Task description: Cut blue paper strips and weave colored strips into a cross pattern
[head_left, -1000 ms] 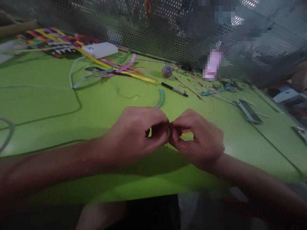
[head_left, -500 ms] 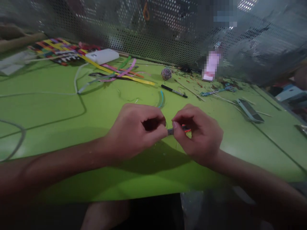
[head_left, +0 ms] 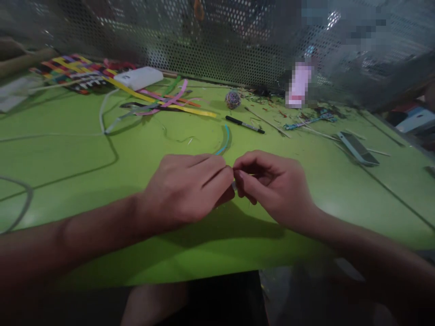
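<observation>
Over the green table (head_left: 136, 260), my left hand (head_left: 190, 185) is closed, its fingertips pressed together around something mostly hidden. My right hand (head_left: 272, 185) meets it at the fingertips, thumb and index finger pinched. A small pale grey bit (head_left: 234, 185) shows between the two hands; what it belongs to cannot be made out. Just beyond my left hand a thin blue strip (head_left: 224, 141) curves on the table. A black pen (head_left: 244, 124) lies farther back, beside a ball of multicoloured thread (head_left: 233, 100).
Coloured strips (head_left: 170, 106), a white power bank (head_left: 139, 78) and a woven piece (head_left: 73, 72) lie back left. A white cable (head_left: 50, 134) crosses the left side. A phone (head_left: 358, 149) lies right; a perforated metal panel (head_left: 204, 50) stands behind.
My hands have come together at the fingertips. My left fingers have closed further, and the dark and red piece seen under my right hand is now hidden. The view has shifted slightly.
</observation>
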A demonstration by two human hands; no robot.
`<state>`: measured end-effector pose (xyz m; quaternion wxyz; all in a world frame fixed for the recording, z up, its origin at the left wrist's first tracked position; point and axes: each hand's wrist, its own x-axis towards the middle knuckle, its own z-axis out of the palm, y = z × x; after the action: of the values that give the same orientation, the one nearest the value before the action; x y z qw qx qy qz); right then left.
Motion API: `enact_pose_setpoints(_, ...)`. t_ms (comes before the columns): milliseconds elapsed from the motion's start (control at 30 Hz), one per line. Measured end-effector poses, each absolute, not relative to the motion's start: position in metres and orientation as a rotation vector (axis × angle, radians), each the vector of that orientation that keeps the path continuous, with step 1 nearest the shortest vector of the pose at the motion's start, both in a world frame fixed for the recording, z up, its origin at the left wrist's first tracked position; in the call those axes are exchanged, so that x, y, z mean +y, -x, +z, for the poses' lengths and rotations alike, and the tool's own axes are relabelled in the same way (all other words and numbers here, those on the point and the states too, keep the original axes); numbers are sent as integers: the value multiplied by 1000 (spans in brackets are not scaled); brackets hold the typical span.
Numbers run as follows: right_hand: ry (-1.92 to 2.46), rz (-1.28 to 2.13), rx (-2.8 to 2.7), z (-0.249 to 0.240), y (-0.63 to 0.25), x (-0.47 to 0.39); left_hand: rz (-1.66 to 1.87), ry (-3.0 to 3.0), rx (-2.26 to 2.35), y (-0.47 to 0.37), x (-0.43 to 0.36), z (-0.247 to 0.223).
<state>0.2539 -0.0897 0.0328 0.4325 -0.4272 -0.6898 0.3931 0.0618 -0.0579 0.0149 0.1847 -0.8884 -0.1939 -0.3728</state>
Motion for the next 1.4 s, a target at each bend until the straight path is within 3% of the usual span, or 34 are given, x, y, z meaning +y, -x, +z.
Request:
enact_pose_setpoints(667, 1164, 933, -1652, 30, -252, -90, -1016, 2430, -462, -68, -59, 17)
enact_pose_setpoints(1033, 1178, 1008, -1607, 25, -265, -75, -1216, 2473, -684, -58, -46, 14)
enact_pose_setpoints(1167, 1165, 1074, -1578, 22, -271, -64, -1425, 2676, -966, -55, -37, 16)
enact_pose_setpoints(1400, 1098, 1121, -1640, 26, -274, -45, -2222, 2813, -2012, -56, -13, 13)
